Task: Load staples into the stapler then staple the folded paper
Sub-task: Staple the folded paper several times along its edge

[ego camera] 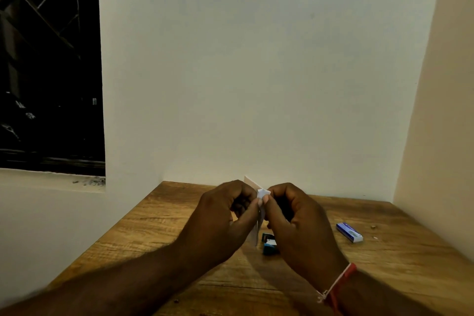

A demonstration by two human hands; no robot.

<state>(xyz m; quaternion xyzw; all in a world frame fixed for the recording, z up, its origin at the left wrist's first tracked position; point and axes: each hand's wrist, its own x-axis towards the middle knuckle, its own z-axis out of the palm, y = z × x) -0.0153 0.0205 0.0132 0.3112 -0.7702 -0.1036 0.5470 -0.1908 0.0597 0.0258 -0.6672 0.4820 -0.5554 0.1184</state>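
Note:
Both hands are raised above the wooden table, pinching a white folded paper between them. My left hand grips it from the left and my right hand from the right, thumbs and fingertips meeting at the paper's top edge. The sheet stands on edge and is mostly hidden by the fingers. A small blue and black stapler lies on the table just below my right hand, partly covered by it. A blue and white staple box lies to the right.
White walls close off the table at the back and the right. A dark barred window is at the left above a ledge. Small crumbs lie near the staple box. A red and white thread band circles my right wrist.

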